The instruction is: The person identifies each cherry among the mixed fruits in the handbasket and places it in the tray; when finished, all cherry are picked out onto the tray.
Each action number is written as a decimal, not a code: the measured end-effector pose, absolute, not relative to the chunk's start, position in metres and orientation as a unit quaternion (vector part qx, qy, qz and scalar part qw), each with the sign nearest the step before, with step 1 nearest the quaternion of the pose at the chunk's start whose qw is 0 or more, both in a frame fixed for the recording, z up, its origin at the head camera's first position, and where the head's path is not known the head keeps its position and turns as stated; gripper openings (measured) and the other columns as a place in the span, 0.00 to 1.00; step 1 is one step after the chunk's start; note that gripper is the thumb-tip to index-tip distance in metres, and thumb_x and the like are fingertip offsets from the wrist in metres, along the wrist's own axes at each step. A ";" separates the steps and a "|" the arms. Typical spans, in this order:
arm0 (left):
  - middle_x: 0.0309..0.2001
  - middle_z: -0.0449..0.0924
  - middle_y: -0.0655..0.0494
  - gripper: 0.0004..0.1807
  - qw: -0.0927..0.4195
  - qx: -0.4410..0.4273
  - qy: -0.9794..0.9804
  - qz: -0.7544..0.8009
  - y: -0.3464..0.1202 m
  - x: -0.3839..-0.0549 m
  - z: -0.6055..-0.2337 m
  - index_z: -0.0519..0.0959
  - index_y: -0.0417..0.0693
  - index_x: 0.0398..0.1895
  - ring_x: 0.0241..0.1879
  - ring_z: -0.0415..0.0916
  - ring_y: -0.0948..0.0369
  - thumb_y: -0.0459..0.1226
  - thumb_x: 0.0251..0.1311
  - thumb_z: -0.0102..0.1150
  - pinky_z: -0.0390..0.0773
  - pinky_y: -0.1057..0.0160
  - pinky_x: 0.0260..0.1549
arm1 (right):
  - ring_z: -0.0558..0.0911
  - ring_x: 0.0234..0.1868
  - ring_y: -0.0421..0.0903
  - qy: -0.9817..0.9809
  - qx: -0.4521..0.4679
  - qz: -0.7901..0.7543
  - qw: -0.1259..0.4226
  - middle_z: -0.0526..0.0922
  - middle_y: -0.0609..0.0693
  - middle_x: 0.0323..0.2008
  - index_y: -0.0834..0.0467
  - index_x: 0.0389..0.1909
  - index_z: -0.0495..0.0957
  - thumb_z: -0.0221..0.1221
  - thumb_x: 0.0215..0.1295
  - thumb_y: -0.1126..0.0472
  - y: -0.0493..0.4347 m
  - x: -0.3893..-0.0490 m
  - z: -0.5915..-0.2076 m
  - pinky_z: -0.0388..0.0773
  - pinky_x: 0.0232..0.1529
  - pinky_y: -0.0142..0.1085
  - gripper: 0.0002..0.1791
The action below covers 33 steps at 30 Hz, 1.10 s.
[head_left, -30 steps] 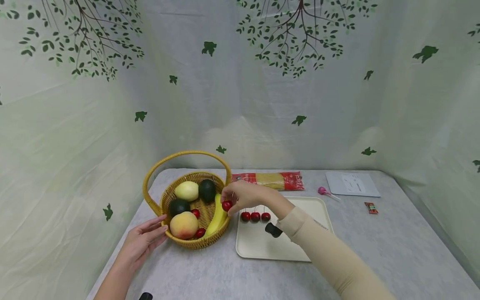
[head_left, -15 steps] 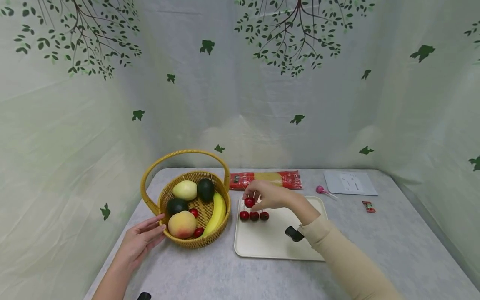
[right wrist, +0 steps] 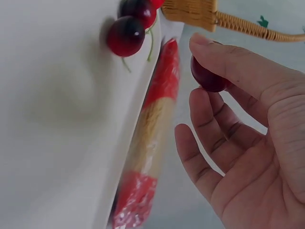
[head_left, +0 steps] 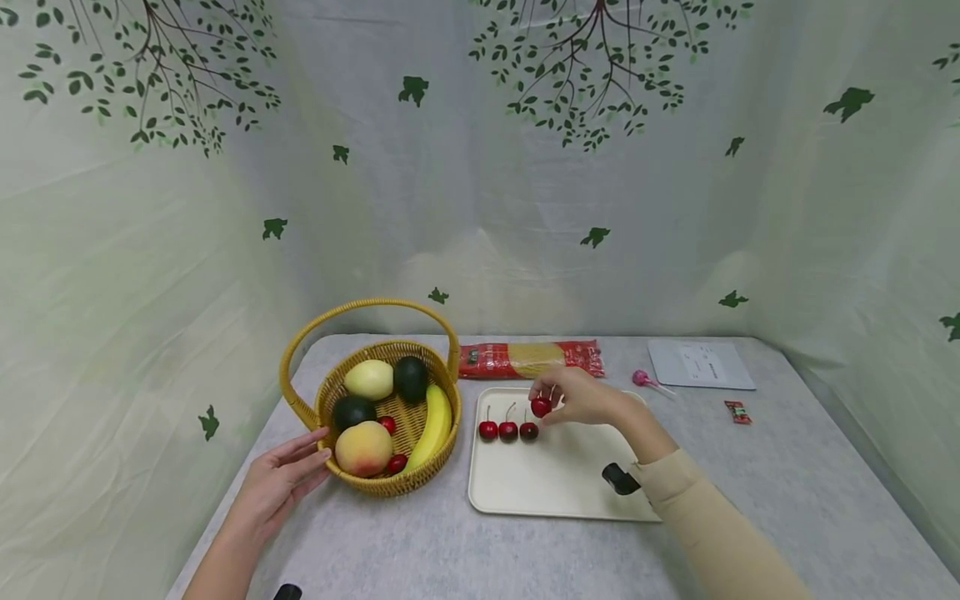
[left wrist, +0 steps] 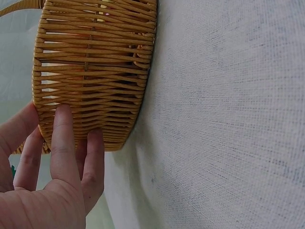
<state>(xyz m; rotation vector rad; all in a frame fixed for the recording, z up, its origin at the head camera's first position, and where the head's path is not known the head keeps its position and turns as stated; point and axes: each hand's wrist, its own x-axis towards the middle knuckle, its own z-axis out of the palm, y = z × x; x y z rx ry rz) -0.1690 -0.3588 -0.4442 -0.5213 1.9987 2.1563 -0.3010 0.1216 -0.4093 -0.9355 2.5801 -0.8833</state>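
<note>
Currently, the right hand (head_left: 577,396) pinches a cherry (head_left: 541,407) above the tray (head_left: 555,483), just right of three standing cherries (head_left: 508,432), while the left hand (head_left: 279,483), fingers extended, touches the near left side of the basket (head_left: 378,488).

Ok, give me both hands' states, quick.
Left hand: open, fingers touching the side of the basket.
Right hand: closed, holding a cherry between thumb and fingers.
</note>
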 end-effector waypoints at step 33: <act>0.53 0.81 0.65 0.22 0.078 -0.173 0.663 0.724 -0.360 -0.170 -0.445 0.87 0.61 0.63 0.49 0.86 0.69 0.33 0.69 0.72 0.89 0.63 0.53 | 0.75 0.38 0.41 0.890 -0.275 -0.330 0.154 0.81 0.46 0.36 0.55 0.48 0.86 0.79 0.60 0.60 0.140 -0.299 -0.466 0.76 0.38 0.30 0.17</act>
